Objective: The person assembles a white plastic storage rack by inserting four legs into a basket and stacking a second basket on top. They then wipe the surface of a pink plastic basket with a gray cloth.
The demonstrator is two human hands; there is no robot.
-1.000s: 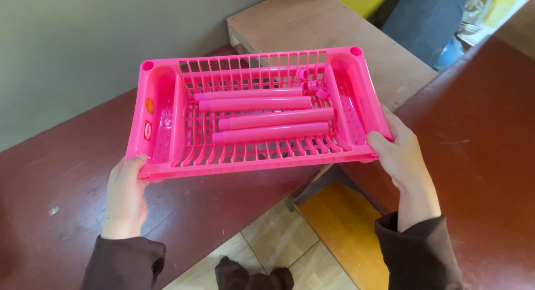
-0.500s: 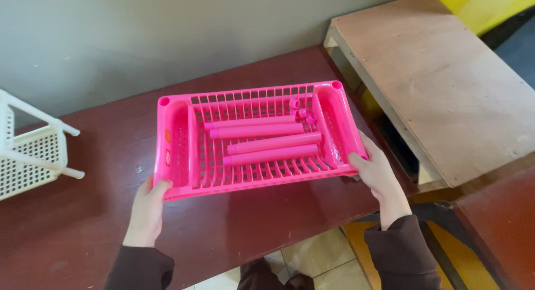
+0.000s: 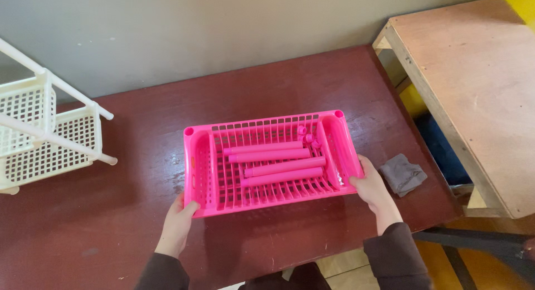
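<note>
- Pink basket tray (image 3: 267,164) now sits low over the dark red table (image 3: 139,123), approx. centred on it; 1 s ago it was held up past the table edge, over the floor gap.
- Since then the view has swung left: white lattice rack (image 3: 39,134) has come in, well to the left of the left hand (image 3: 177,220).
- Left hand: fingers curled on the tray's near-left corner, thumb up on the rim. Same grip as before.
- Right hand (image 3: 372,189): wrapped round the near-right corner, thumb over the rim, fingers under. Grip unchanged too.
- Inside the tray, btw. the two hands: four pink tubes (image 3: 276,163) lying lengthwise, plus small pink caps (image 3: 308,137) at the far-right end. They've kept their places during the carry.
- Grey cloth (image 3: 402,174) lies crumpled just right of the right hand, on the table.
- Wooden bench (image 3: 473,84) further right, apart from the table.
- Judgement: tray looks set down or v. nearly so; can't tell if it fully touches. Both hands not released.
</note>
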